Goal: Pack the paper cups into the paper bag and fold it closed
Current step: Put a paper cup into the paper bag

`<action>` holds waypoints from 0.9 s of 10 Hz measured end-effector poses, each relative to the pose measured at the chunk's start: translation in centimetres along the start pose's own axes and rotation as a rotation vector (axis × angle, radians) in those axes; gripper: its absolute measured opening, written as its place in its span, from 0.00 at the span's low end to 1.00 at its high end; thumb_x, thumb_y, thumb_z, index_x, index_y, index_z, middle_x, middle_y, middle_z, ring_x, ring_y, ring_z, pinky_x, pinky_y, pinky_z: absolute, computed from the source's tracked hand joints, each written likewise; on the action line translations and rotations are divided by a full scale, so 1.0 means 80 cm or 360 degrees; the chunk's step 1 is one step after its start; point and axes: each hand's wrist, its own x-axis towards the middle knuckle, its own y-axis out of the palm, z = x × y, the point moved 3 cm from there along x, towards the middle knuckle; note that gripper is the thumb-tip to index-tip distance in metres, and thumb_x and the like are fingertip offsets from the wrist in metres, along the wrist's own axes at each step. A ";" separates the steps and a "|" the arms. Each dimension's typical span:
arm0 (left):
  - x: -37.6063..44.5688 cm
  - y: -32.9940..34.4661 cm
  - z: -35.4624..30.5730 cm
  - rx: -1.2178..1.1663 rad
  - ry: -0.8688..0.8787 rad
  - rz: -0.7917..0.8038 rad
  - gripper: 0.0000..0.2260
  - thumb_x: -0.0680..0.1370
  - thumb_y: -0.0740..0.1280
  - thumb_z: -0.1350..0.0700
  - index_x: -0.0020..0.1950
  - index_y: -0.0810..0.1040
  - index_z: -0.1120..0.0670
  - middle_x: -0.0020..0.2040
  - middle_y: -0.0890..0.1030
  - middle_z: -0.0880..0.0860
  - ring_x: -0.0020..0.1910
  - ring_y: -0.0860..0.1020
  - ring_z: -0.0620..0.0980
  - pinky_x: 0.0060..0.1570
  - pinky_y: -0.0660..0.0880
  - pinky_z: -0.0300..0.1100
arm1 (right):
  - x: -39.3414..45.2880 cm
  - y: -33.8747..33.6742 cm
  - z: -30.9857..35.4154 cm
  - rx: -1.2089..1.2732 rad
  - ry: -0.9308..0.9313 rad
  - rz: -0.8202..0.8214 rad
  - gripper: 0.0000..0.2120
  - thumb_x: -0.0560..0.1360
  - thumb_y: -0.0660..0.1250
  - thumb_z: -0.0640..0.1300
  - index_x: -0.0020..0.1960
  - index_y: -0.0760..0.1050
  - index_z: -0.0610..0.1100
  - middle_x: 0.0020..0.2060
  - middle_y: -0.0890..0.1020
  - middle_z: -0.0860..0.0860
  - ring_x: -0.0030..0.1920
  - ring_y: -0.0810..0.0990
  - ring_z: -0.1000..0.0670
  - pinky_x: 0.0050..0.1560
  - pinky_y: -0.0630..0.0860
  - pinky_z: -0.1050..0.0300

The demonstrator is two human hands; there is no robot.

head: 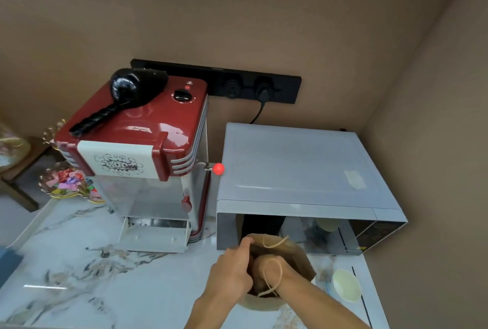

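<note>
Both hands work at the paper bag (295,254), left hand (232,268) pinching its rim, right hand (272,273) fingers hidden inside, near the "BOOM"-labelled popcorn machine (137,149).

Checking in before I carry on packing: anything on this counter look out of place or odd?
Yes: a black hair dryer lies across the top of the red popcorn machine, an unusual perch. One pale paper cup still sits outside the brown paper bag, right of it.
</note>
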 end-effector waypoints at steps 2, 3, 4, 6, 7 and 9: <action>0.003 -0.001 0.004 -0.0139 -0.0023 -0.0032 0.35 0.72 0.61 0.67 0.75 0.60 0.43 0.60 0.79 0.56 0.56 0.79 0.57 0.55 0.78 0.49 | -0.009 -0.029 0.000 0.0346 0.0167 0.0295 0.19 0.77 0.66 0.41 0.67 0.74 0.39 0.65 0.78 0.39 0.65 0.77 0.37 0.64 0.74 0.42; 0.008 -0.003 0.007 -0.0170 0.0019 -0.0018 0.34 0.72 0.63 0.67 0.74 0.61 0.44 0.60 0.79 0.55 0.57 0.79 0.54 0.55 0.79 0.48 | -0.021 -0.050 -0.016 0.0469 0.0008 0.0218 0.20 0.77 0.64 0.39 0.69 0.71 0.41 0.64 0.78 0.40 0.63 0.77 0.40 0.64 0.74 0.45; 0.014 -0.002 0.011 -0.0188 0.0048 -0.0027 0.33 0.72 0.65 0.67 0.72 0.62 0.42 0.59 0.80 0.53 0.54 0.80 0.53 0.50 0.79 0.44 | -0.057 -0.067 -0.059 0.1092 -0.0231 -0.0024 0.16 0.79 0.62 0.34 0.65 0.76 0.43 0.59 0.82 0.47 0.57 0.81 0.52 0.61 0.76 0.60; 0.017 0.013 0.016 -0.0272 0.0046 -0.0003 0.35 0.74 0.66 0.67 0.73 0.61 0.39 0.57 0.77 0.48 0.48 0.77 0.46 0.43 0.79 0.35 | -0.097 0.013 -0.227 0.1357 0.0389 -0.0446 0.18 0.73 0.72 0.34 0.59 0.76 0.49 0.58 0.81 0.48 0.62 0.79 0.48 0.65 0.75 0.51; 0.018 0.015 0.016 -0.0308 0.0049 0.0004 0.35 0.74 0.67 0.67 0.73 0.62 0.39 0.54 0.78 0.49 0.47 0.78 0.46 0.38 0.78 0.34 | -0.080 0.102 -0.253 0.0966 0.0878 0.0028 0.42 0.69 0.77 0.48 0.76 0.59 0.54 0.77 0.56 0.44 0.76 0.59 0.42 0.72 0.66 0.52; 0.015 0.018 0.013 -0.0317 0.0048 0.0002 0.35 0.74 0.68 0.66 0.73 0.62 0.38 0.53 0.78 0.49 0.46 0.79 0.48 0.35 0.75 0.32 | -0.072 0.181 -0.255 0.0884 0.0952 -0.0163 0.36 0.71 0.71 0.52 0.75 0.60 0.54 0.74 0.57 0.46 0.71 0.66 0.41 0.66 0.72 0.45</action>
